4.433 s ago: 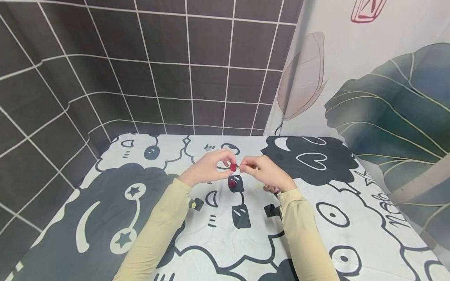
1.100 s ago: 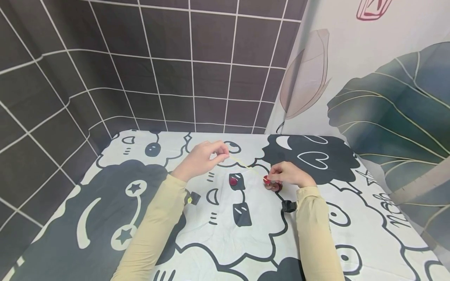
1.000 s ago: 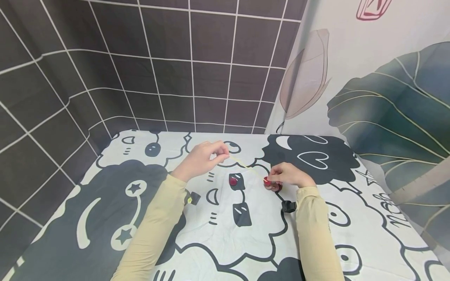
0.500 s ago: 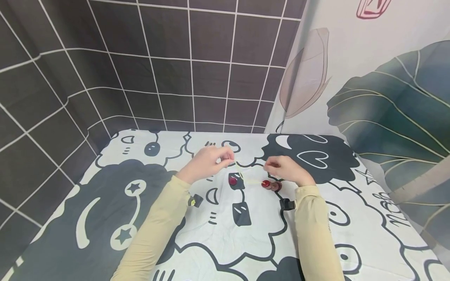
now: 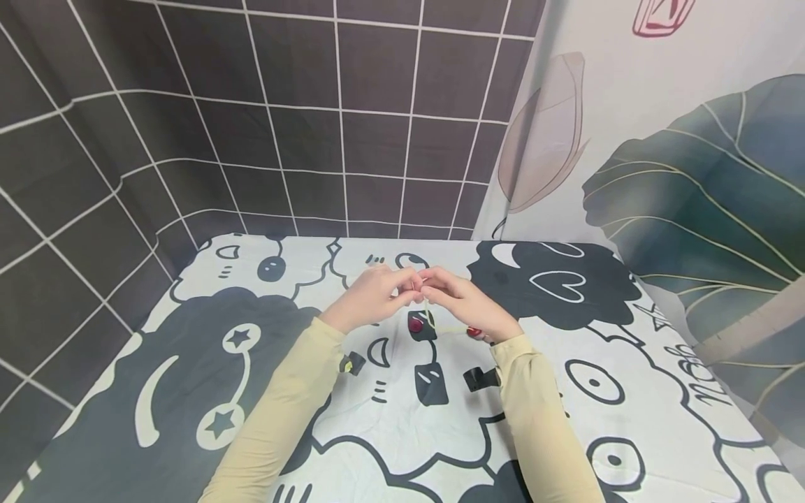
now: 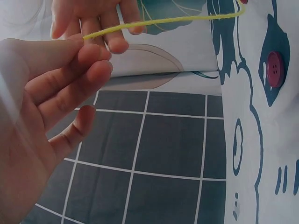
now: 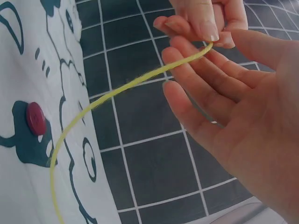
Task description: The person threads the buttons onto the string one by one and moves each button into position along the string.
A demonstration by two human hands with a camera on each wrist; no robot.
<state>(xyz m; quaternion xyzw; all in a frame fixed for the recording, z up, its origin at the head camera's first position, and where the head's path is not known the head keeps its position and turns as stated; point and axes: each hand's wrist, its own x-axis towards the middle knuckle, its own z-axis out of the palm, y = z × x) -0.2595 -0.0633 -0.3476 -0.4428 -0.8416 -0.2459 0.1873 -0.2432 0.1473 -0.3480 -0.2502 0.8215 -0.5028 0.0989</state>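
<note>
My left hand point(image 5: 377, 297) pinches a thin yellow string point(image 7: 112, 93) near its end, between thumb and forefinger. Right beside it, my right hand point(image 5: 468, 304) has its fingers loosely spread by the left fingertips, with nothing visibly held; whether the hands touch is hard to tell. From the pinch, the string drops to the cloth and runs right to a red button point(image 5: 474, 331), partly covered by the right wrist. A separate dark-red button point(image 6: 275, 69) with several holes lies flat on the cloth below the hands.
A white cloth with black cartoon drawings point(image 5: 390, 440) covers the table. Behind it hangs a dark curtain with a white grid point(image 5: 377, 140), and at the right a pale leaf-patterned curtain point(image 5: 692, 195). Black wrist straps point(image 5: 481, 378) show at both wrists.
Earlier both hands held a red button in the air. The right hand then set it at the other buttons on the right, let go, and came left to the left hand, which kept the string.
</note>
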